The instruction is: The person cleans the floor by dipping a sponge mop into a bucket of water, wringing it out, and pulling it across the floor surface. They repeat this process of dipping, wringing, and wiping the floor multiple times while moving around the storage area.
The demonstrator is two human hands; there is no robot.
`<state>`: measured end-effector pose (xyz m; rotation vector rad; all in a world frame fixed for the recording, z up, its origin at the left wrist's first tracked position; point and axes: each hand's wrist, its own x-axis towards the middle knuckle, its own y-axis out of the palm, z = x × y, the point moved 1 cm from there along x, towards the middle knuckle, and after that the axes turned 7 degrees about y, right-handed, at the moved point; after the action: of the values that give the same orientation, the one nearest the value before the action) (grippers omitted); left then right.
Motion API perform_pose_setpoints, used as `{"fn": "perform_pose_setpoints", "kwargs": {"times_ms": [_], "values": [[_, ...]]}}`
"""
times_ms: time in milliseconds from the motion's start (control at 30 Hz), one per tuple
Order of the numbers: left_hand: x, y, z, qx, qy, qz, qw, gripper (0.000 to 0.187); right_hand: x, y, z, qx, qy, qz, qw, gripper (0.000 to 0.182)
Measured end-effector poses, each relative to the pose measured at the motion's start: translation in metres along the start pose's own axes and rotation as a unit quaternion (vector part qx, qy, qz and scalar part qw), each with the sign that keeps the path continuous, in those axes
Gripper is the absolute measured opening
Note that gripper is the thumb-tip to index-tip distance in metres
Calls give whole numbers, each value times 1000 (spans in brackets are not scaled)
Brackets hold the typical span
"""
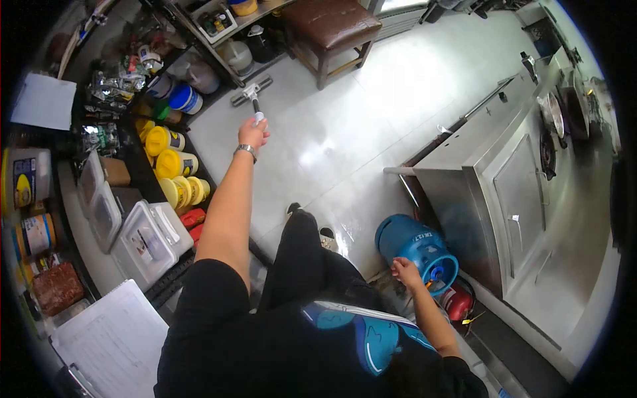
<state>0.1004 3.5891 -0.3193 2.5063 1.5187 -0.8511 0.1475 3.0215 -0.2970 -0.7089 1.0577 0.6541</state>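
Observation:
Held out ahead of me, my left hand wraps round the white handle of a T-shaped floor tool. The tool's wide grey head points away from me, over the pale floor. A watch is on my left wrist. My right hand is at my other side, its fingers loosely curled with nothing showing in them. In this view it overlaps the edge of a blue gas cylinder, close to the collar round the valve.
Shelves with yellow-lidded tubs and clear plastic boxes line the left. A brown stool stands ahead. At right is a steel counter with pans; a red fire extinguisher sits behind the cylinder. Papers lie lower left.

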Motion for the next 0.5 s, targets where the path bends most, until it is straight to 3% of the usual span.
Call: {"fn": "perform_pose_setpoints", "kwargs": {"times_ms": [233, 300, 400, 500], "values": [[14, 3, 11, 114, 66, 39, 991, 55, 45, 17, 170, -134, -123, 47, 982, 28], [28, 6, 33, 135, 107, 66, 983, 57, 58, 42, 237, -142, -144, 94, 975, 29], [20, 16, 12, 146, 104, 95, 979, 66, 78, 95, 339, -146, -179, 159, 960, 33], [11, 28, 5, 143, 76, 117, 980, 76, 101, 151, 418, -143, -137, 207, 958, 42]]}}
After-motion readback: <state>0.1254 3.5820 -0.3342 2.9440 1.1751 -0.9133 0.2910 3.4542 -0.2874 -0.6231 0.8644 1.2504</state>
